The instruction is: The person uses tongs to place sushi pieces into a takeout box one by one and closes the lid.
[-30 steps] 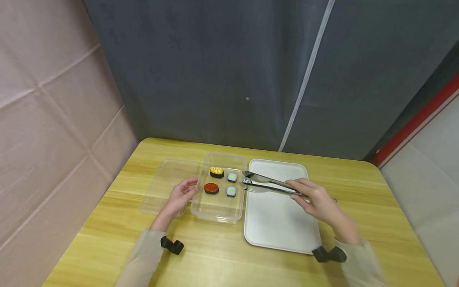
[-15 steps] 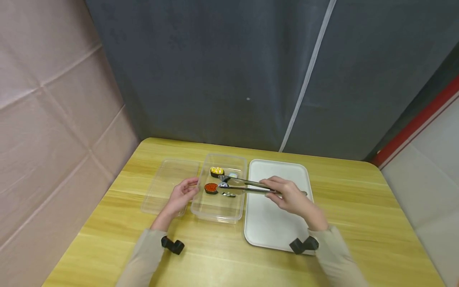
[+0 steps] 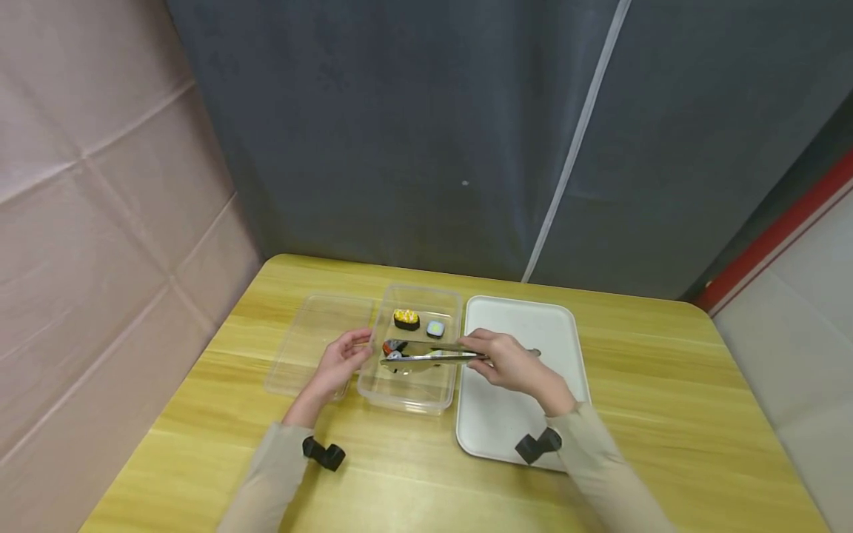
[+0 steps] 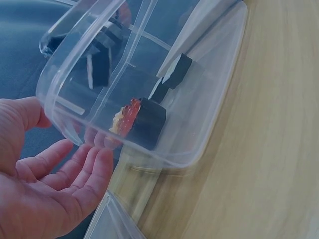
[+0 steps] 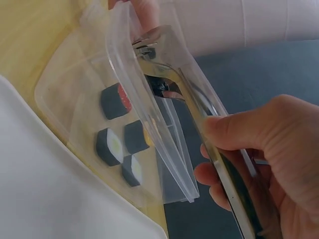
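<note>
My right hand [image 3: 506, 363] grips metal tongs [image 3: 433, 360], their tips over the clear plastic container [image 3: 408, 406]. Between the tips is a small white-and-black sushi piece [image 5: 160, 86], partly hidden by the metal. Inside the container sit a yellow-topped sushi [image 3: 406, 319] and a square roll with a green centre [image 3: 435, 329]. A red roe sushi [image 4: 131, 117] is below the tongs, largely covered in the head view, as is a second green-centred roll [image 5: 109, 147]. My left hand [image 3: 343, 361] touches the container's left wall with loosely extended fingers [image 4: 94, 174].
A flat clear lid [image 3: 313, 326] lies left of the container, partly under my left forearm. Close on the right is a white tray [image 3: 500, 433], below my right hand. A dark curtain [image 3: 400, 148] hangs behind the wooden table [image 3: 666, 414].
My right hand has moved left, carrying the tongs and the pinched sushi piece from the container's right edge to its left part, beside the red roe sushi. The left hand stays in place.
</note>
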`<state>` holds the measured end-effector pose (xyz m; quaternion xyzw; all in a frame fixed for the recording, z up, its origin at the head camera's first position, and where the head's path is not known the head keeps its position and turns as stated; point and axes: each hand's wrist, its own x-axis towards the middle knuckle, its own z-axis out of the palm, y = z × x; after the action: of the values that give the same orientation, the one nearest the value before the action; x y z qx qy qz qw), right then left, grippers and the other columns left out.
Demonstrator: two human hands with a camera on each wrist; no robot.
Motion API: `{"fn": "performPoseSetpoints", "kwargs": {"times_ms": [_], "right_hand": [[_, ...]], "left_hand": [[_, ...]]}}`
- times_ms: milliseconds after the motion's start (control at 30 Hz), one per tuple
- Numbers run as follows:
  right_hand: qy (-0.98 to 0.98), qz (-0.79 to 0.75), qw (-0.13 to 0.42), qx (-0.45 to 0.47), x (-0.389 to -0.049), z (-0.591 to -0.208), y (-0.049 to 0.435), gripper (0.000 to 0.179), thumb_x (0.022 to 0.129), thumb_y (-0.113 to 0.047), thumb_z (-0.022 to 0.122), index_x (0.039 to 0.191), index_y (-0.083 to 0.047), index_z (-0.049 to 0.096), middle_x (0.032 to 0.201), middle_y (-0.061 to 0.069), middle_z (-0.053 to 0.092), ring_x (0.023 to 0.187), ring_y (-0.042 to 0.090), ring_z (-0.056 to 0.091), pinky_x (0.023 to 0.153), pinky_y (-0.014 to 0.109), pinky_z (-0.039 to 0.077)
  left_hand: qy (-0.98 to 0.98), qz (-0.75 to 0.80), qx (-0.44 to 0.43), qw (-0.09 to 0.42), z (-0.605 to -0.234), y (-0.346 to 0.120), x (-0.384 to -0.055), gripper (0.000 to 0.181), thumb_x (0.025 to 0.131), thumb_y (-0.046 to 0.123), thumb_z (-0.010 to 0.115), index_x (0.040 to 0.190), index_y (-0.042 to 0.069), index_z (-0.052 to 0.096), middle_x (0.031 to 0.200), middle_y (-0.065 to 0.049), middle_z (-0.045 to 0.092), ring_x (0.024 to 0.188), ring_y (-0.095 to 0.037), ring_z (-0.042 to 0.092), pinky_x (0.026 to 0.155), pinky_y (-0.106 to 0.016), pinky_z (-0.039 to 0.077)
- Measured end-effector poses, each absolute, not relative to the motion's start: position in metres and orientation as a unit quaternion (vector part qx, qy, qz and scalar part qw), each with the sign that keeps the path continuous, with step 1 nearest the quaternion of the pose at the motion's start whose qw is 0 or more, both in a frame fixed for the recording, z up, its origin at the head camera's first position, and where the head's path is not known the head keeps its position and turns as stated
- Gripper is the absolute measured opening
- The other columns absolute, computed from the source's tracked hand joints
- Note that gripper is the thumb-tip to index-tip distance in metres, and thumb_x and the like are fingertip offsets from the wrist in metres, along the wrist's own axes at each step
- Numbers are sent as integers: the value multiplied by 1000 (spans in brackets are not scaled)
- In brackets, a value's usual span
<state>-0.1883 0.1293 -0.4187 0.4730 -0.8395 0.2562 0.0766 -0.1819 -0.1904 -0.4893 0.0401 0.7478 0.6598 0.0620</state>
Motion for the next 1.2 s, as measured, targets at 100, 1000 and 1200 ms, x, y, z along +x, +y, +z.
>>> {"fn": "performPoseSetpoints", "kwargs": {"times_ms": [100,1000,1200], "right_hand": [[-841,238,71,480,-189,-420,124,28,82,2,68,110,1,64,95,9,64,68,15,55,59,22,47],[-850,118,68,509,-191,-416,91,21,70,7,65,87,-6,61,75,2,54,59,13,53,51,26,45],[-854,100,69,506,-190,-416,87,18,71,5,66,84,-6,62,72,2,53,57,13,53,49,27,46]], "left_hand": [[744,664,37,66,-484,-189,-180,45,92,3,54,134,-7,40,131,-30,45,114,-40,49,91,-32,48],[742,667,30,63,-486,-189,-182,43,92,2,54,133,-7,42,127,-30,48,114,-41,48,85,-31,50],[742,667,31,56,-487,-188,-182,42,92,1,54,132,-8,42,124,-31,49,112,-41,49,83,-35,51]]}}
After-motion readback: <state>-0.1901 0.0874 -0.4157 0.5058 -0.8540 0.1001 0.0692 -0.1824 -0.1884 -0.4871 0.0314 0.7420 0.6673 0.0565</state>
